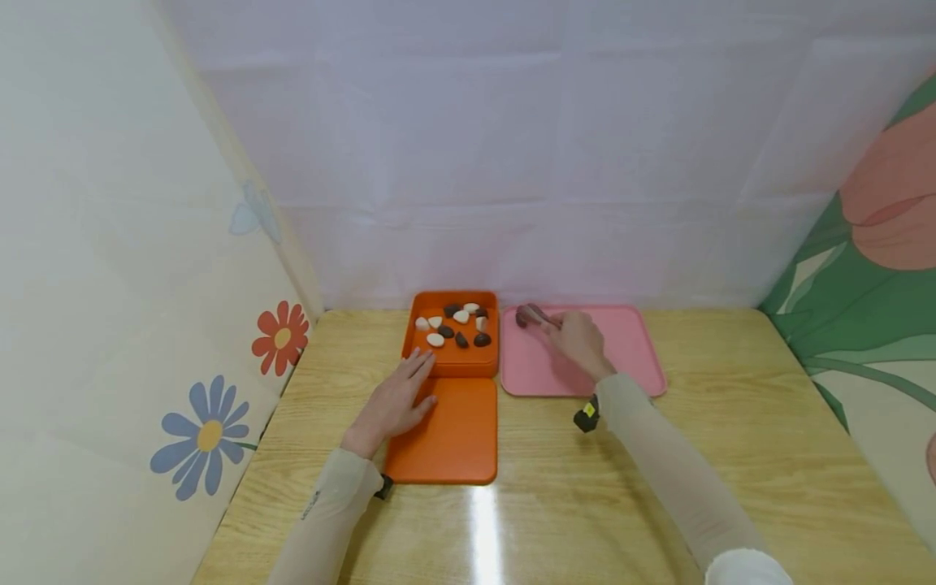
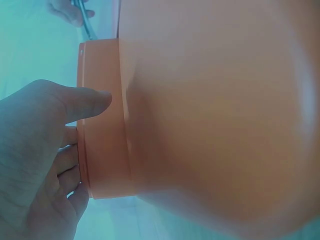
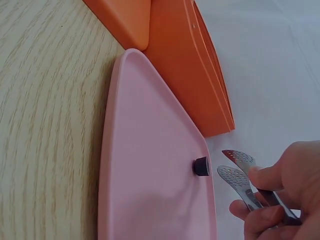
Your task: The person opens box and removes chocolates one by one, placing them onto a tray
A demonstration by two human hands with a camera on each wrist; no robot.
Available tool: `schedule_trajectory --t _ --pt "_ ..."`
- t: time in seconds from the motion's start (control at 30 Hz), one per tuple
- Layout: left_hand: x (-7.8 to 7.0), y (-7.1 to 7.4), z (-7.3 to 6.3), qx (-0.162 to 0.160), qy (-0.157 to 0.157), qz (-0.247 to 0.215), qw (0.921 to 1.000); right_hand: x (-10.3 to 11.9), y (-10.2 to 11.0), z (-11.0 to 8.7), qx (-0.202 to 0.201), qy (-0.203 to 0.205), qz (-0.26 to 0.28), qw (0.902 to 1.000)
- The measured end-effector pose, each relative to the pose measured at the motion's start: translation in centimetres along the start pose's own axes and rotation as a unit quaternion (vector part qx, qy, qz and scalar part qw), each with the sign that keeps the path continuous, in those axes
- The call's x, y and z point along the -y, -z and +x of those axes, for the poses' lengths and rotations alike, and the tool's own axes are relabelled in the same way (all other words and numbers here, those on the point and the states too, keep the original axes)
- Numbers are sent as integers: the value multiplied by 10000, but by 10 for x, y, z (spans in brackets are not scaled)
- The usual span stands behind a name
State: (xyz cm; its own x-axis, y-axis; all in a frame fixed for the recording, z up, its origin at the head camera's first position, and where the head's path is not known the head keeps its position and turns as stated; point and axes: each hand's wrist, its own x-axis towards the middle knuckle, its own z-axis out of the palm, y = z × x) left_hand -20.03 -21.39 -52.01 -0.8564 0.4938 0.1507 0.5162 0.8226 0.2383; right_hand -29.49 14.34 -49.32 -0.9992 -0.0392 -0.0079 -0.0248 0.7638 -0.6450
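Observation:
My right hand (image 1: 581, 341) holds a pair of metal tongs (image 3: 235, 180) above the pink tray (image 1: 621, 357). In the right wrist view the perforated tips stand apart with nothing between them. A small dark piece (image 3: 201, 166) lies on the tray close to those tips. My left hand (image 1: 395, 400), its fingers extended, rests at the near left corner of the orange box (image 1: 453, 370). In the left wrist view its thumb lies along the box wall (image 2: 102, 150). Several dark pieces (image 1: 482, 340) and white pieces (image 1: 435, 340) are scattered inside the box.
The box's orange lid (image 1: 446, 439) lies flat in front of it, joined or abutting at the edge. The pink tray stands right beside the box. Behind both hangs a pale cloth (image 1: 512, 162); everything rests on a wooden table (image 1: 541, 487).

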Motion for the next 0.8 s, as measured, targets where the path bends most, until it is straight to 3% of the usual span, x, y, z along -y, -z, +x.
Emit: schedule_trajectory --t 0.33,0.8 --pt "1 -1 0 -78 -63 -22 9999 13 0 -3 -225 47 -57 9997" --pt "1 -3 0 -124 -63 -15 9999 33 1 -11 92 217 273 9993"
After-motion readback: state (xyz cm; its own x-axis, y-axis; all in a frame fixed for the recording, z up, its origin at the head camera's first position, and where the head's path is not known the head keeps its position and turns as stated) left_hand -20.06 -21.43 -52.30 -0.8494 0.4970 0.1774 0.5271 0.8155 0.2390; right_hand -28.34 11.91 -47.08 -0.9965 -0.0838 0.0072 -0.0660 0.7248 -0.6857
